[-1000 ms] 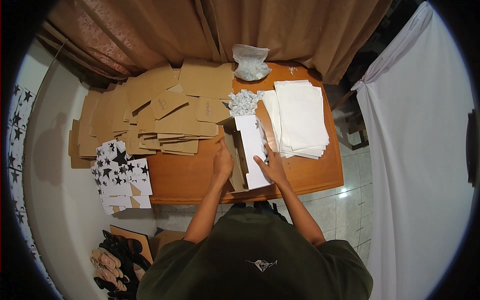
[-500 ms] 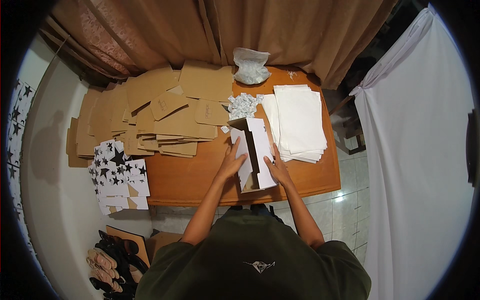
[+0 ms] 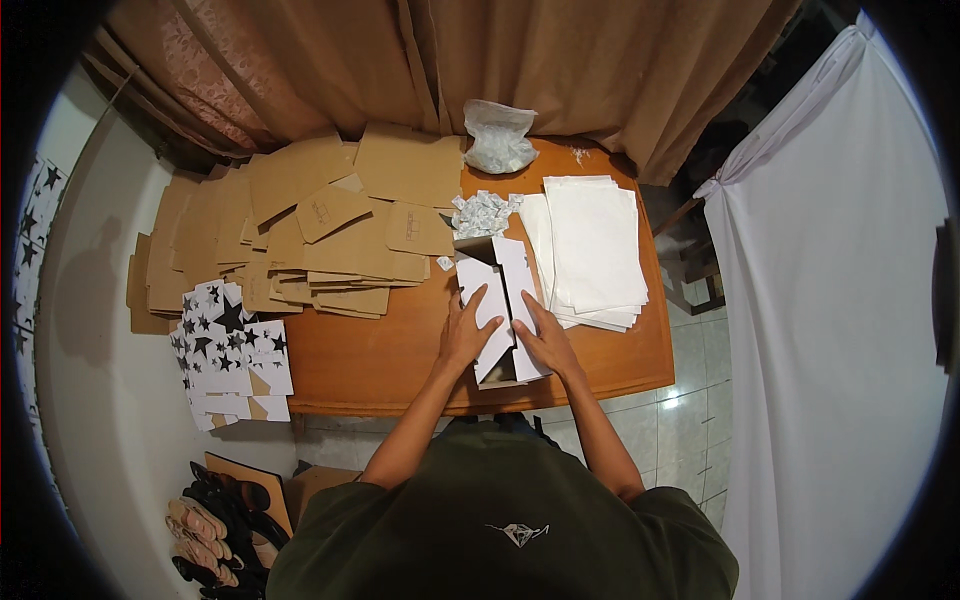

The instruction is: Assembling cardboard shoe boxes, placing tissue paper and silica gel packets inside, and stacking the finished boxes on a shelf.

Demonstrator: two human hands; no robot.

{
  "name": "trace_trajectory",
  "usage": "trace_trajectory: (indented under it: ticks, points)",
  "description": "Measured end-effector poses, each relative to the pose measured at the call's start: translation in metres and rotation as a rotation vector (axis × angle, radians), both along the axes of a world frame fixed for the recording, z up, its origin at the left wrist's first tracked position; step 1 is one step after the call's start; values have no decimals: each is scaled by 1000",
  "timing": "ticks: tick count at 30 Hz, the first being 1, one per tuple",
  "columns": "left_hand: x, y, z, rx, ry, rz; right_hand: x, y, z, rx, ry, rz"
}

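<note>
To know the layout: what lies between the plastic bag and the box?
In the head view, piled small packets lie between the plastic bag and the box.

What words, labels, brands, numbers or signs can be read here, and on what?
No readable words or numbers.
Cardboard: brown printed marks, too small to read.
Packets: bluish marks, too small to read.
Shirt: pale diamond-shaped emblem, no readable word.
Sheets: black stars, no readable text.
Box: no print visible.
</note>
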State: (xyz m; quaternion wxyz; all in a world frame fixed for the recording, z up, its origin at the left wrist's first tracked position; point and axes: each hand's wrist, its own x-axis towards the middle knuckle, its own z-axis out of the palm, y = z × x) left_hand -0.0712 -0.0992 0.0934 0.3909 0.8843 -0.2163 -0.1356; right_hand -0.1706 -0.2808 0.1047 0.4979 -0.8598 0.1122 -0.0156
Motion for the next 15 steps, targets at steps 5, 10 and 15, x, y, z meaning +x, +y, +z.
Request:
trace_trajectory:
  ticks: [5, 10, 15]
  points:
    - [4, 2, -1, 130, 17, 22, 5, 10, 14, -52, 147, 13]
    - [-2, 5, -19, 102, -26, 9, 7, 11, 0, -77, 185, 26]
    - [11, 3, -11, 86, -52, 67, 8, -1, -15, -86, 203, 140]
